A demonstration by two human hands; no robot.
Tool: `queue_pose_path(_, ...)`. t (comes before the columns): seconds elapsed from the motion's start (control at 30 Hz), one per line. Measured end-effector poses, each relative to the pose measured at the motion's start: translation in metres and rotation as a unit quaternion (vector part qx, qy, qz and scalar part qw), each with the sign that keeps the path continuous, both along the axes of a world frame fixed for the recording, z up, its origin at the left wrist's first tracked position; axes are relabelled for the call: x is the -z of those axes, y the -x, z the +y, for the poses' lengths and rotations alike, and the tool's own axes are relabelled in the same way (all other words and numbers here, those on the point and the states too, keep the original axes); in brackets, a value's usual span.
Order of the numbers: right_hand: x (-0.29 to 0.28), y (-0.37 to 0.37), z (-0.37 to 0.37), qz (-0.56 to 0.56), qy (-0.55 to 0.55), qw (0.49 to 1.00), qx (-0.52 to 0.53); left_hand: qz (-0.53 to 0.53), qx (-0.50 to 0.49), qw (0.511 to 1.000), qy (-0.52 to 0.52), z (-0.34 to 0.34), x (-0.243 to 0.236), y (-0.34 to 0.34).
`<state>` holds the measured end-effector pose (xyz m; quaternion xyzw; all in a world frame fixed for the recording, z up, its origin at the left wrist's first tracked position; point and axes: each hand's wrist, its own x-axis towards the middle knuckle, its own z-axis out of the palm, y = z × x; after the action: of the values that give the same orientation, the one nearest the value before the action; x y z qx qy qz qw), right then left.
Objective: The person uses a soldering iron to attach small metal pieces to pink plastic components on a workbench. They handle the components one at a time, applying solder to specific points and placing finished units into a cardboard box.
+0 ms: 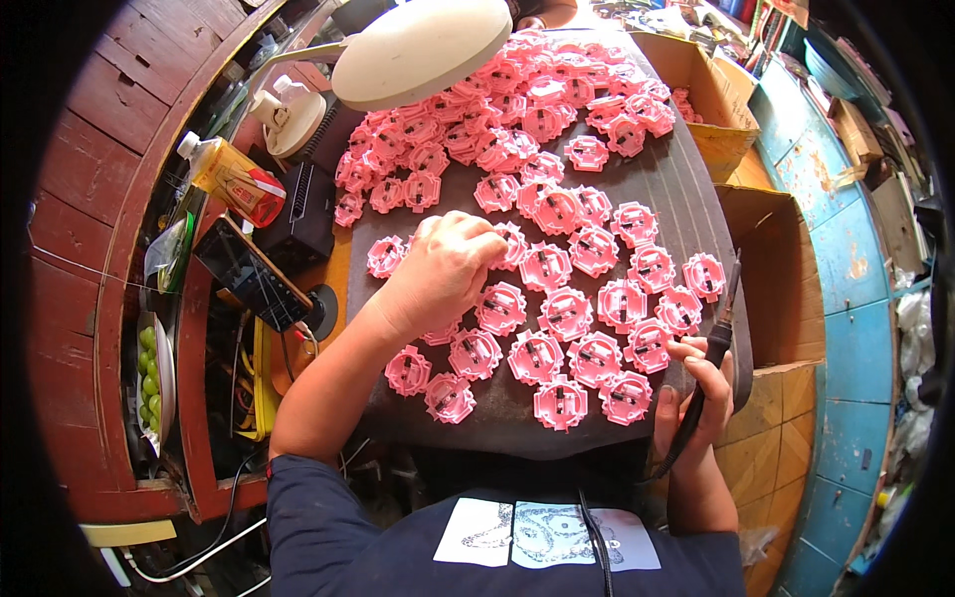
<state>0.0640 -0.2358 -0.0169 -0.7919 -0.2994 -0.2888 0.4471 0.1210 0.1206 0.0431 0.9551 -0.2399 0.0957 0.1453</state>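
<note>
My left hand (448, 261) reaches over the dark board (418, 423), its fingers curled together beside a pink plastic part (513, 246). What the fingertips pinch, if anything, is hidden under the hand. At the board's right side my right hand (704, 393) is closed round the black handle of a soldering iron (718, 343), whose tip points up and away. Several pink parts (564, 313), each with a small dark piece in its middle, lie spread between my hands. A large heap of similar pink parts (458, 129) covers the far end.
A white lamp head (423, 52) overhangs the far left. Along the left stand a phone (251, 274), a drink bottle (234, 179), a black box (298, 214) and a tray of green grapes (149, 378). Cardboard boxes (771, 279) and blue cabinets (846, 338) flank the right side.
</note>
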Motion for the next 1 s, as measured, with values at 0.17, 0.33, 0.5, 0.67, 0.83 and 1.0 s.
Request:
queue_pose_path(0.17,0.001,-0.001,0.000,-0.004,-0.005,1.000,0.002,-0.043,-0.016,0.999,0.009,-0.010,-0.004,-0.010)
queue_pose_path(0.33,0.001,-0.001,0.002,-0.004,-0.004,1.000,0.002,-0.085,0.043,0.995,0.008,-0.047,-0.002,-0.050)
queue_pose_path(0.5,0.003,0.001,0.001,0.002,-0.003,1.000,0.008,-0.001,0.027,0.997,-0.065,-0.051,-0.007,-0.070)
queue_pose_path(0.67,0.003,0.000,0.002,-0.006,-0.012,1.000,0.008,-0.028,-0.032,0.998,0.043,-0.009,-0.022,-0.066)
queue_pose_path(0.83,-0.001,0.000,0.004,-0.016,0.007,1.000,0.002,0.040,-0.134,0.988,0.064,0.041,-0.016,-0.048)
queue_pose_path(1.0,0.004,-0.001,0.002,-0.009,-0.008,1.000,-0.006,0.119,-0.127,0.983,0.062,0.036,-0.011,-0.041)
